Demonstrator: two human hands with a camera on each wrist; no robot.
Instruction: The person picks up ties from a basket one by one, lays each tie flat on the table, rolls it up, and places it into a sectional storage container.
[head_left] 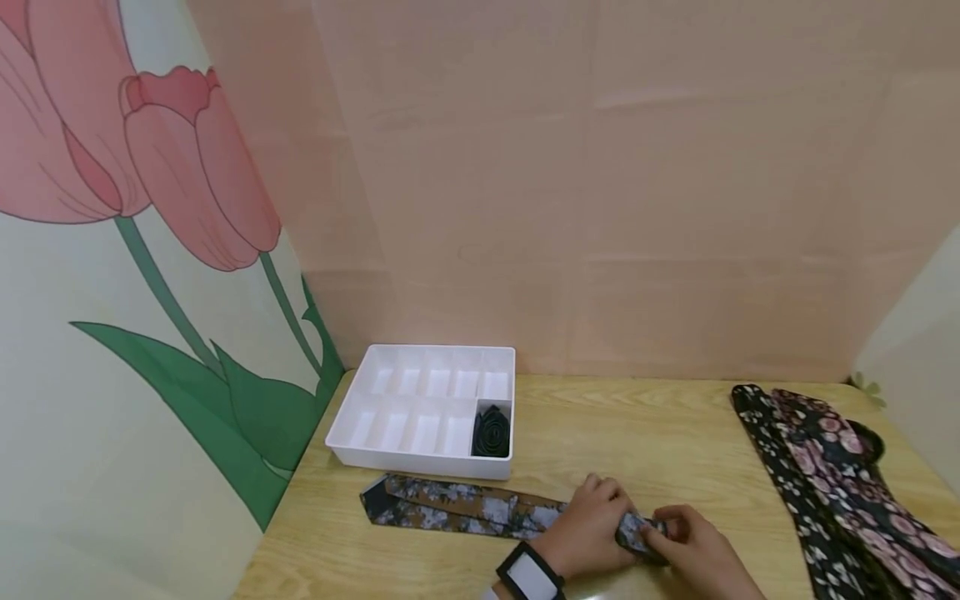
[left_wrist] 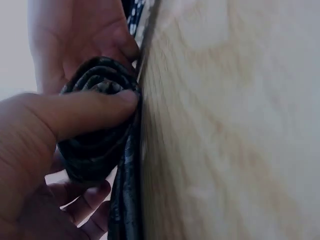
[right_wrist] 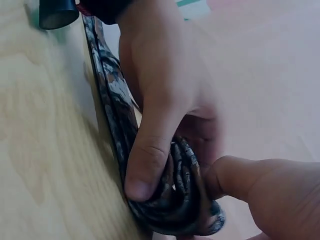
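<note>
A floral necktie [head_left: 457, 506] in brown, grey-blue and black lies lengthwise on the table, its right end wound into a roll [head_left: 637, 533]. My left hand [head_left: 596, 525] holds the roll from its left side; in the left wrist view the thumb [left_wrist: 100, 112] crosses the coiled layers. On the other side, my right hand [head_left: 693, 546] pinches the roll between thumb and fingers. The right wrist view shows the coil [right_wrist: 182, 200] between both hands, with the flat part of the tie [right_wrist: 112, 90] running away along the tabletop.
Behind the tie stands a white divided tray [head_left: 420, 463]; a dark rolled tie [head_left: 492, 432] sits in its front right compartment. Several floral ties [head_left: 832, 467] lie at the table's right side. A beige covering [head_left: 585, 208] rises behind the table [head_left: 600, 417].
</note>
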